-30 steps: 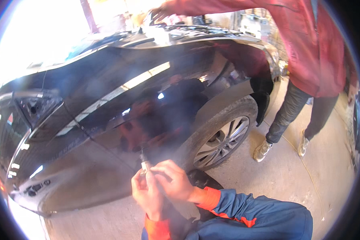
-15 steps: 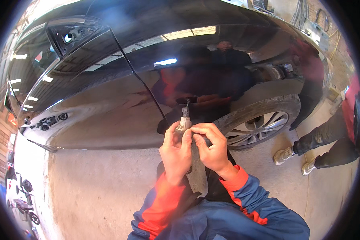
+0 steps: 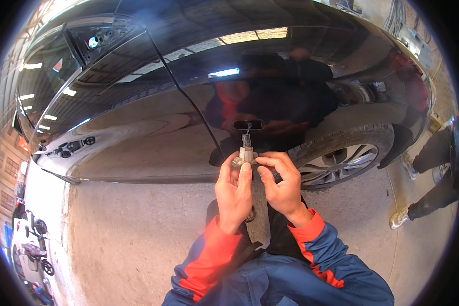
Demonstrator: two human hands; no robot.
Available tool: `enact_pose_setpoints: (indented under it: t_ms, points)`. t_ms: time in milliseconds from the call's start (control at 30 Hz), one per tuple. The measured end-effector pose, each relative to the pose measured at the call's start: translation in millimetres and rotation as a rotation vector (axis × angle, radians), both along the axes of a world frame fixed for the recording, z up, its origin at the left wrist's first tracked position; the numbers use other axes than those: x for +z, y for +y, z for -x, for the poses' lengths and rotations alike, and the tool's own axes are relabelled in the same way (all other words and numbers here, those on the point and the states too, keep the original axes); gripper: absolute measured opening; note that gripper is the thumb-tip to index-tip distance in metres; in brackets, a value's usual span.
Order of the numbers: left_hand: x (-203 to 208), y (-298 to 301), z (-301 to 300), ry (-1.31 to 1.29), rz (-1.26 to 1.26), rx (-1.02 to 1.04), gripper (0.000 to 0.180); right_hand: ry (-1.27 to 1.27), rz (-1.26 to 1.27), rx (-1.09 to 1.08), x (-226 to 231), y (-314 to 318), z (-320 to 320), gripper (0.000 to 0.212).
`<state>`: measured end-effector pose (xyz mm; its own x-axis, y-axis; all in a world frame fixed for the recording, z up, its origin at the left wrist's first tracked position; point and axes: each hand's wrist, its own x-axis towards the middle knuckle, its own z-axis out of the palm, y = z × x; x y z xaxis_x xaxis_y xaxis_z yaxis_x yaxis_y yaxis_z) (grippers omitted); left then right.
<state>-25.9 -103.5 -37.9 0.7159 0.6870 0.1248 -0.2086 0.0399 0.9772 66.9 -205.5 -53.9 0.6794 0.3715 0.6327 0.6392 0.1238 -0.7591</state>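
My left hand (image 3: 232, 193) pinches a small whitish plastic fitting (image 3: 246, 154) between thumb and fingers; my right hand (image 3: 284, 189) has its fingertips at the fitting's right edge — whether they grip, I cannot tell. Just beyond sits a dark grey connector (image 3: 246, 139), its wire leading to the narrow rectangular slot (image 3: 255, 124) in the glossy black car panel (image 3: 285, 107) — left of a silver-spoked wheel (image 3: 341, 162).

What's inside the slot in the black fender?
Wiring runs from the slot toward the pale fitting the left hand holds. Otherwise it's dark; the fender covers anything deeper.
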Motion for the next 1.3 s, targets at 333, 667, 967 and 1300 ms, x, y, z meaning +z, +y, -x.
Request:
enact_pose_setpoints:
  t_ms: [333,667,967,1300]
  points:
    - [14.1,0.8,2.1,0.091,0.150,-0.083,0.045,0.259,-0.095,0.142,-10.7,-0.7,-1.1,0.026]
    - [17.7,-9.6,2.6,0.125,0.106,0.009,0.044,0.268,-0.116,0.160,-21.8,3.0,-5.8,0.022]
    - [30.0,22.1,15.7,0.370,0.248,-0.252,0.052,0.221,-0.084,0.214,-33.6,2.8,-25.2,0.021]
    - [32.1,32.8,10.0,0.281,0.501,-0.371,0.030,0.148,-0.137,0.130,-36.3,8.2,-29.8,0.022]
